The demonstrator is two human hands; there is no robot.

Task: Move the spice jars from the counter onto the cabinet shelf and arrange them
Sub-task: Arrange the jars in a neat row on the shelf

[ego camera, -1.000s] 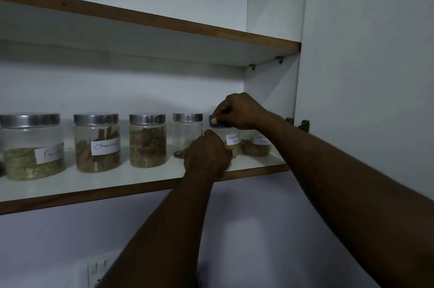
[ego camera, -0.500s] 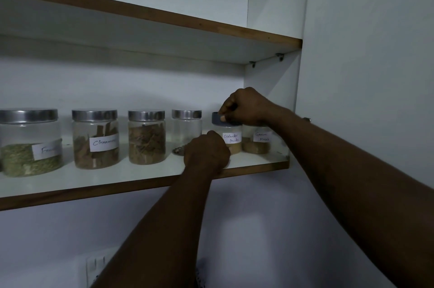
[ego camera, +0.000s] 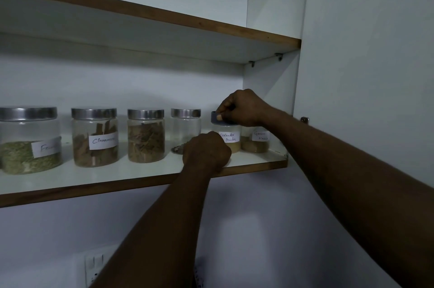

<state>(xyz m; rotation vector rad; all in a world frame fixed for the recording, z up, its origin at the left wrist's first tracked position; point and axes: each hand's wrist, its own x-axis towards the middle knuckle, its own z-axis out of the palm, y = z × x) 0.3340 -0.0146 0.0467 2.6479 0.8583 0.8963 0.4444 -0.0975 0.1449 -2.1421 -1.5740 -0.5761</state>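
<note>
A row of spice jars stands on the lower cabinet shelf (ego camera: pixel 141 175). From the left they are a fennel jar (ego camera: pixel 28 139), a cinnamon jar (ego camera: pixel 95 137), a jar of brown leaves (ego camera: pixel 146 136) and a nearly empty clear jar (ego camera: pixel 185 128), all with steel lids. Then come the blue-lidded coriander powder jar (ego camera: pixel 231 138) and a garam masala jar (ego camera: pixel 257 142) at the right end. My right hand (ego camera: pixel 242 109) pinches the coriander jar's blue lid from above. My left hand (ego camera: pixel 206 150) is curled against that jar's lower left side, its fingertips hidden.
An upper shelf (ego camera: pixel 164 17) hangs close above the jars. The cabinet's side wall (ego camera: pixel 270 90) and the open door (ego camera: pixel 366 76) close off the right. A wall switch plate (ego camera: pixel 95 264) sits below the shelf.
Both hands have stayed on the coriander jar. Its label now faces me a little more, and the jar sits slightly further from the garam masala jar.
</note>
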